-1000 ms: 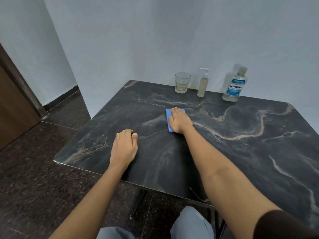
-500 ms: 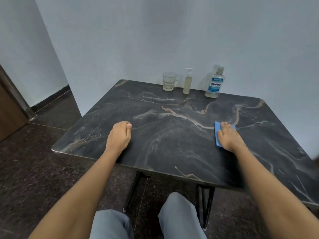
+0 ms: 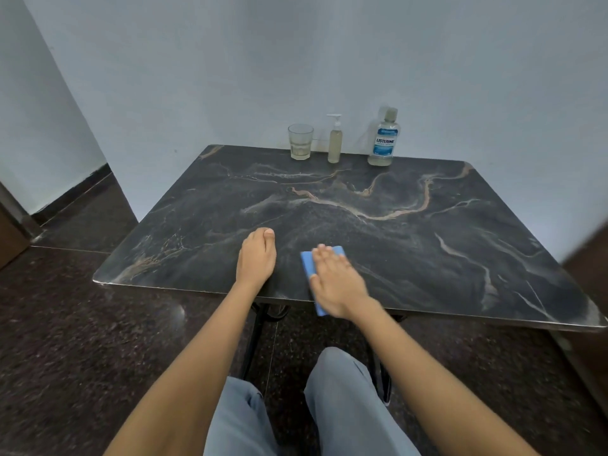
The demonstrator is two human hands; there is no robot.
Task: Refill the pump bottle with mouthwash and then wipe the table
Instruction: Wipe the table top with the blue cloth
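My right hand (image 3: 336, 280) presses flat, with straight fingers, on a blue cloth (image 3: 308, 263) at the near edge of the dark marble table (image 3: 427, 251); the cloth's near end hangs over the edge. My left hand (image 3: 256, 256) rests on the table just left of it, fingers together, holding nothing. At the back of the table by the wall stand a pump bottle (image 3: 335, 139) with pale liquid and a Listerine mouthwash bottle (image 3: 384, 139), both upright and capped.
A clear glass (image 3: 300, 141) stands left of the pump bottle at the back edge. White walls close the far side. Dark speckled floor lies to the left, with a brown door (image 3: 10, 238) at the far left. My knees are under the near edge.
My right hand slid the blue cloth from the table's middle out to the right, then back left to the near edge beside my left hand. The left hand stayed on the table.
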